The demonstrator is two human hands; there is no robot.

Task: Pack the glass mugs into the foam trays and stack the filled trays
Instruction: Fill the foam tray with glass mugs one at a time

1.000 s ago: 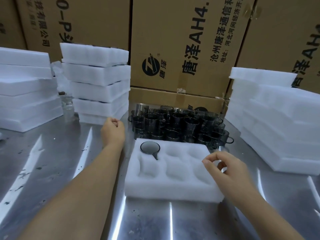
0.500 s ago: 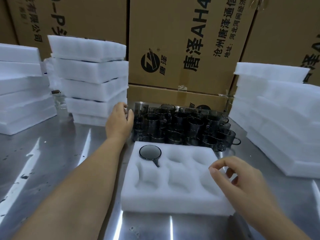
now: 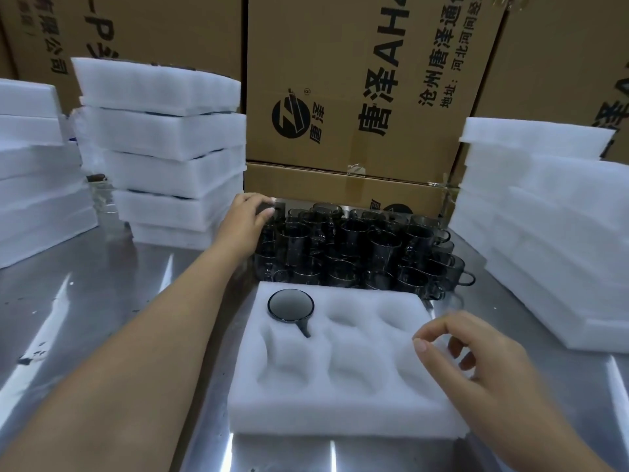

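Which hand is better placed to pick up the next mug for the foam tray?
Left. The left hand reaches the far-left corner of the glass mugs, with its fingers on one, though the grip is unclear. The right hand hovers empty over the foam tray's right side, short of the mugs.
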